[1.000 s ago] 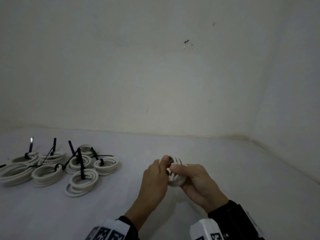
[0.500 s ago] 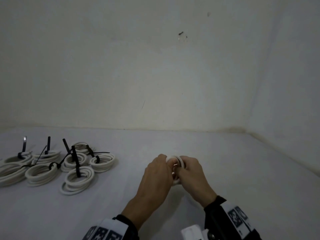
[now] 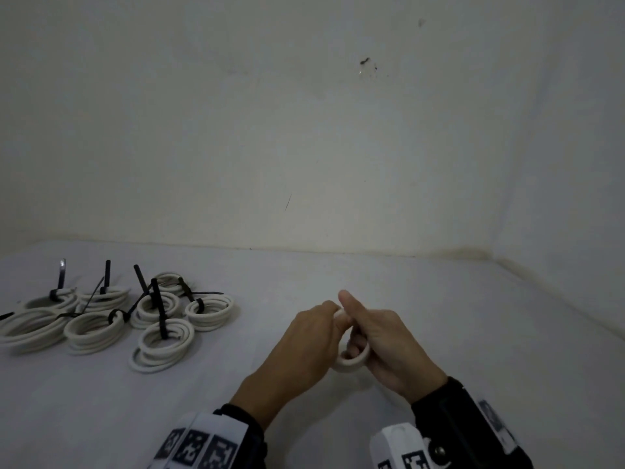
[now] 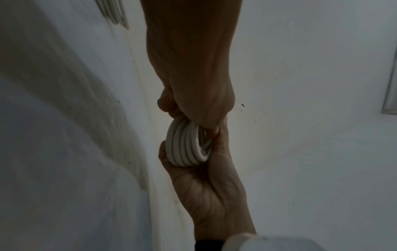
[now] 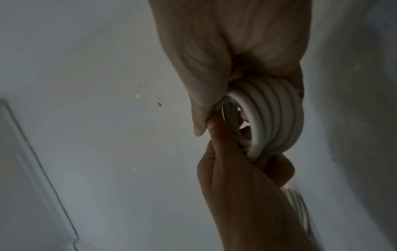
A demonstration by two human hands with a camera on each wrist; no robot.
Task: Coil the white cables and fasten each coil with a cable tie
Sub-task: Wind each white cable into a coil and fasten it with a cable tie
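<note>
A bare room corner: stained white walls (image 3: pixel 304 130) around a plain white surface (image 3: pixel 439 299).

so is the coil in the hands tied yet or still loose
Still loose. No black tie shows on the coil gripped by the left hand and right hand, unlike the tied coils on the table.

Both hands are bare. Black sleeves (image 3: pixel 449 404) reach the wrists, each carrying a white wrist block (image 3: pixel 199 441) printed with black square markers.
</note>
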